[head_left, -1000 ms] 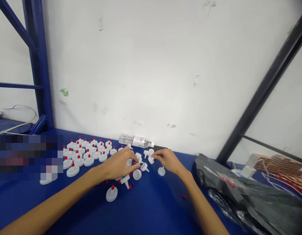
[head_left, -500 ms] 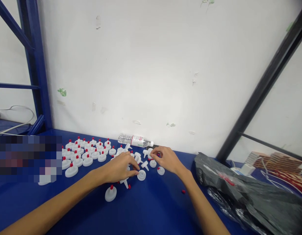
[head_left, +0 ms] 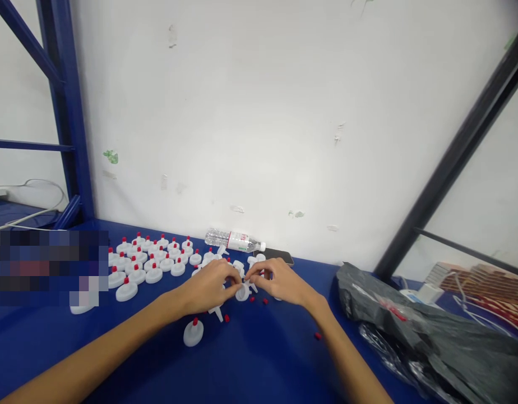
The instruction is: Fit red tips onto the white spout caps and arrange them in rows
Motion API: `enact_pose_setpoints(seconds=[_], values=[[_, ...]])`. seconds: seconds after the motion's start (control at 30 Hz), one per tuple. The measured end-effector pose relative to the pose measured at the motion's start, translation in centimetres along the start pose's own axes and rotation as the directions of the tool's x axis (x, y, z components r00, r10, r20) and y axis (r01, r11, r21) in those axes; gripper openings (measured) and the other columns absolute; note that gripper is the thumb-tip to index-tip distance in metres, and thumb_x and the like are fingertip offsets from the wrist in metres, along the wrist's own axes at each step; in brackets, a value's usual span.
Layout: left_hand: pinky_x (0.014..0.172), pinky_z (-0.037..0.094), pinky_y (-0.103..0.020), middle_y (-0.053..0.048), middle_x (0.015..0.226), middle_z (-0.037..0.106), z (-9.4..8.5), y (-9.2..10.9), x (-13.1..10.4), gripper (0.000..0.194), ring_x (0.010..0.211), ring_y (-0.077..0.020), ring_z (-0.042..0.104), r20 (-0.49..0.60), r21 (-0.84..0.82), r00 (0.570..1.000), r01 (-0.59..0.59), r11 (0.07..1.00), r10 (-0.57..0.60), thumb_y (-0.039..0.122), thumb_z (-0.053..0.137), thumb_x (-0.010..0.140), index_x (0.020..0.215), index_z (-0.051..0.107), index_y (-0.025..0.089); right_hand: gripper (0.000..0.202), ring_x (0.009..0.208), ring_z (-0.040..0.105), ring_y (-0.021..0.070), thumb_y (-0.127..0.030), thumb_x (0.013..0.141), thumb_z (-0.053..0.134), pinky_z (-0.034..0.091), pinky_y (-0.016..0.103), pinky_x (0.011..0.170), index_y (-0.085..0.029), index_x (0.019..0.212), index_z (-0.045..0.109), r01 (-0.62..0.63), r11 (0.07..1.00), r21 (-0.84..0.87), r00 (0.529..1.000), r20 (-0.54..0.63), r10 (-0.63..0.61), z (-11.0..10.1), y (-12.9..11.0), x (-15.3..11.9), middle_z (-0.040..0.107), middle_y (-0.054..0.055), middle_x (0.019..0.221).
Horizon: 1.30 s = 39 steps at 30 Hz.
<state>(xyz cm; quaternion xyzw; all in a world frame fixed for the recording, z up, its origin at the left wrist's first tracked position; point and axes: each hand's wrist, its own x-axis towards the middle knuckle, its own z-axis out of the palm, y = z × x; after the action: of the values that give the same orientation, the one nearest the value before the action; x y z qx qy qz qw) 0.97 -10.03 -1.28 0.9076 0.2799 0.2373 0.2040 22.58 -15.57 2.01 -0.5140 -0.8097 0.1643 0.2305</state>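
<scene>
Over the blue table (head_left: 259,359), my left hand (head_left: 212,286) pinches the rim of a white round cap (head_left: 242,292), which is tilted up. Close against it on the right is my right hand (head_left: 280,282), its thumb and fingertips pressed together above that cap; what they hold is too small to make out. White nozzle pieces (head_left: 217,312) and small red tips (head_left: 265,301) lie around both hands. One white cap with a red tip (head_left: 193,333) stands in front of my left hand. Several more red-tipped caps (head_left: 153,274) stand grouped at the left.
A clear plastic bottle (head_left: 237,241) lies along the wall, with a dark phone (head_left: 280,256) beside it. A grey plastic bag (head_left: 427,325) covers the right side. Blue frame posts (head_left: 72,112) rise at the left; a blurred patch hides the left edge.
My right hand has moved left from the loose pieces to meet my left hand. The white cap that lay by my left fingertips is now tilted up in them. The phone shows more.
</scene>
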Motion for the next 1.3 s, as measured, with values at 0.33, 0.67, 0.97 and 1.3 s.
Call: enact_pose_setpoints(seconds=[0.33,0.67,0.97,1.3], values=[[0.071,0.047,-0.028,-0.001,0.086,0.08,-1.3,-0.4,0.6,0.029,0.077,-0.0195,0.067,-0.147,-0.133,0.973,0.16,0.978,-0.18,0.038,0.057,0.092,0.086,0.08,0.021,0.025,0.071,0.062,0.0162,-0.044,0.092,0.071,0.046,0.027,0.068,-0.022,0.092,0.083,0.002,0.978,0.209,0.998,-0.062,0.012,0.4,1.6,0.6,0.077,0.002,0.083],[0.068,0.048,-0.028,-0.002,0.082,0.081,-1.5,-1.6,0.5,0.03,0.075,-0.0202,0.07,-0.098,-0.038,0.981,0.163,0.986,-0.166,0.035,0.055,0.092,0.085,0.082,0.022,0.022,0.065,0.061,0.013,-0.036,0.097,0.063,0.042,0.025,0.063,-0.023,0.092,0.079,-0.023,0.999,0.032,0.993,-0.115,0.026,0.4,1.5,0.4,0.078,-0.002,0.083],[0.087,0.052,-0.036,-0.008,0.104,0.075,-2.2,-2.8,-0.3,0.027,0.103,-0.0279,0.066,-0.149,0.218,0.986,0.109,0.97,-0.078,0.035,0.054,0.091,0.097,0.077,0.023,0.028,0.073,0.062,0.0146,-0.052,0.092,0.07,0.039,0.026,0.064,-0.027,0.102,0.078,0.001,0.998,-0.065,0.996,-0.089,-0.006,1.6,0.9,0.6,0.076,-0.002,0.09],[0.104,0.044,-0.053,-0.012,0.125,0.065,-4.6,-7.0,0.1,0.026,0.124,-0.0309,0.054,-0.374,0.532,0.92,0.318,0.785,-0.119,0.029,0.055,0.099,0.117,0.069,0.016,0.038,0.104,0.061,0.0221,-0.055,0.095,0.066,0.046,0.034,0.095,-0.024,0.118,0.071,0.25,0.932,-0.262,0.949,-0.122,-0.289,6.1,-3.0,0.4,0.07,0.005,0.111]])
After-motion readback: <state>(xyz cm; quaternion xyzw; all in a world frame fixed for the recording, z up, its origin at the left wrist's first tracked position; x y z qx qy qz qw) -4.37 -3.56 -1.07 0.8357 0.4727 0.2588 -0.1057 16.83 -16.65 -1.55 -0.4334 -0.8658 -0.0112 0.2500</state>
